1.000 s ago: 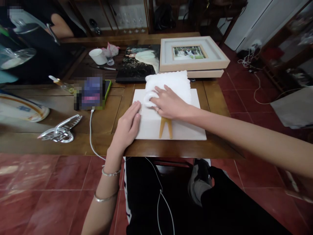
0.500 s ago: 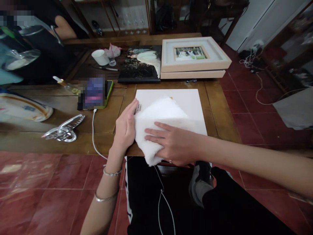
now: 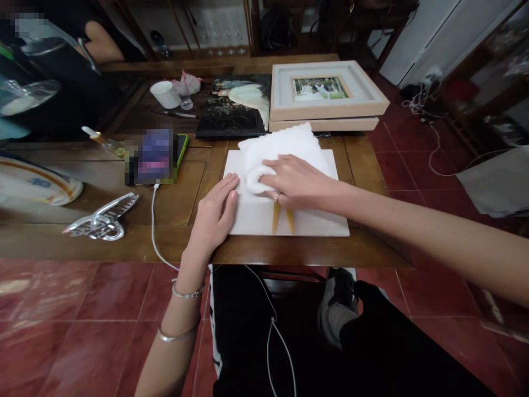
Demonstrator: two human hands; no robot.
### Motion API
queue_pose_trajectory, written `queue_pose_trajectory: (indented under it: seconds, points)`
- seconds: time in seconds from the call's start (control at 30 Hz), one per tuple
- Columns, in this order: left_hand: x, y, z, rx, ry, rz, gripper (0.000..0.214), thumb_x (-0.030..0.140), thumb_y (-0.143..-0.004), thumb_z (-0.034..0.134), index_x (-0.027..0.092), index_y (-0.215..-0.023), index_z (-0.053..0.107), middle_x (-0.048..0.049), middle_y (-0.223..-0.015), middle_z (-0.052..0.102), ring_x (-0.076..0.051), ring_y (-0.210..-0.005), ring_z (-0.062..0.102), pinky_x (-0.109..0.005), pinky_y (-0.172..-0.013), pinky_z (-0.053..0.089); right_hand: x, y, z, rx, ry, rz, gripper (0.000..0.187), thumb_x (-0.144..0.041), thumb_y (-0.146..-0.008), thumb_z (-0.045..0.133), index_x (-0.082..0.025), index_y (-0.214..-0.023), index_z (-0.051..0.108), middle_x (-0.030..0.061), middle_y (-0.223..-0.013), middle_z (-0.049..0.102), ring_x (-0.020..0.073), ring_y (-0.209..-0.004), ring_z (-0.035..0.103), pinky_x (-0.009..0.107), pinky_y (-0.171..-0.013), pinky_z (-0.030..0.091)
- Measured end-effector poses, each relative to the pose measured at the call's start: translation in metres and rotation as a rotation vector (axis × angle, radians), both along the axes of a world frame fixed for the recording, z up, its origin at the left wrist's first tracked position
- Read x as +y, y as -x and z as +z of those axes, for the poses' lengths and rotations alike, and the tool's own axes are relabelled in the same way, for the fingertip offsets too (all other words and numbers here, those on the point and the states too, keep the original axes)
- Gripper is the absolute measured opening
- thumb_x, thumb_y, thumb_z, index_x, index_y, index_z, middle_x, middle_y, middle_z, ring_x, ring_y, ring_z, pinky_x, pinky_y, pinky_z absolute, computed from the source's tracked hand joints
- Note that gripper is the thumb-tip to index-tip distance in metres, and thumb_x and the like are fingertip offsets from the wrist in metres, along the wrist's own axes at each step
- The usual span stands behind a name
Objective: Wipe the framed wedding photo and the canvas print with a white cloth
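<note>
A flat white board [image 3: 248, 218] lies on the wooden table. Two tapered yellow-tan shapes [image 3: 276, 218] show on its near half, below my right wrist. My right hand [image 3: 295, 182] grips a fluffy white cloth [image 3: 285, 144] and presses it on the board; part of the cloth bunches at the fingers and the rest spreads past the board's far edge. My left hand [image 3: 217, 212] rests open along the board's left edge, its fingertips on the surface. The cloth covers much of the board's far half.
Behind the board are a black photo panel [image 3: 231, 107] and stacked pale frames [image 3: 355, 107]. At left stand a hair clip [image 3: 103, 218], a charging phone [image 3: 155, 157], a dropper bottle [image 3: 105, 144] and a white cup [image 3: 165, 95]. A person's arm [image 3: 103, 44] shows far left.
My right hand has moved away from me with the cloth, from the board's near edge to its far half. The yellow-tan shapes are now uncovered. My left hand stays at the left edge.
</note>
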State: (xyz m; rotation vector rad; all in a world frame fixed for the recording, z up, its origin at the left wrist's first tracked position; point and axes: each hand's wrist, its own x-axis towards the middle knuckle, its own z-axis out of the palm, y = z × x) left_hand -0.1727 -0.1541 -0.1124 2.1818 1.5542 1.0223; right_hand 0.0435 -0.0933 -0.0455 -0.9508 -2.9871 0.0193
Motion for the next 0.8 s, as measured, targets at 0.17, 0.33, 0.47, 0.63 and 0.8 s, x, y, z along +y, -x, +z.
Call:
queue_pose_trajectory:
  seconds: [0.17, 0.33, 0.47, 0.63, 0.8]
  points:
    - [0.000, -0.001, 0.001, 0.022, -0.004, 0.014, 0.040, 0.039, -0.100, 0.043, 0.017, -0.126, 0.065, -0.0100, -0.139, 0.060, -0.026, -0.132, 0.054, -0.046, -0.115, 0.042, 0.031, 0.022, 0.004, 0.059, 0.081, 0.052, 0.027, -0.025, -0.099, 0.043, -0.014, -0.113, 0.064, 0.0146, -0.115, 0.065, 0.0237, -0.091, 0.060, 0.034, -0.076, 0.036]
    - [0.000, 0.000, 0.001, 0.016, 0.008, 0.012, 0.041, 0.041, -0.100, 0.044, 0.018, -0.126, 0.065, -0.0095, -0.138, 0.061, -0.028, -0.133, 0.053, -0.049, -0.115, 0.041, 0.042, 0.038, 0.000, 0.061, 0.033, 0.091, 0.029, -0.027, -0.099, 0.041, -0.014, -0.112, 0.064, 0.0160, -0.117, 0.065, 0.0264, -0.097, 0.060, 0.035, -0.077, 0.035]
    - [0.000, 0.000, 0.001, -0.009, 0.020, -0.003, 0.040, 0.041, -0.099, 0.045, 0.020, -0.128, 0.064, -0.0083, -0.142, 0.058, -0.027, -0.134, 0.052, -0.048, -0.117, 0.039, 0.037, 0.036, -0.001, 0.038, 0.008, 0.016, 0.030, -0.023, -0.097, 0.042, -0.015, -0.116, 0.063, 0.0165, -0.117, 0.066, 0.0275, -0.094, 0.061, 0.035, -0.073, 0.035]
    - [-0.001, 0.000, 0.002, -0.022, 0.022, -0.026, 0.040, 0.038, -0.100, 0.045, 0.016, -0.127, 0.063, -0.0112, -0.143, 0.056, -0.025, -0.135, 0.051, -0.046, -0.118, 0.037, 0.030, 0.006, 0.004, 0.010, 0.021, -0.087, 0.029, -0.024, -0.096, 0.042, -0.014, -0.112, 0.064, 0.0153, -0.100, 0.069, 0.0269, -0.085, 0.060, 0.034, -0.066, 0.033]
    - [-0.002, 0.000, 0.002, -0.032, 0.024, -0.021, 0.038, 0.036, -0.099, 0.045, 0.016, -0.127, 0.063, -0.0106, -0.142, 0.057, -0.024, -0.136, 0.050, -0.046, -0.118, 0.037, 0.032, -0.048, 0.001, 0.062, 0.035, -0.190, 0.027, -0.026, -0.097, 0.041, -0.015, -0.102, 0.065, 0.0103, -0.083, 0.066, 0.0242, -0.076, 0.058, 0.034, -0.067, 0.034]
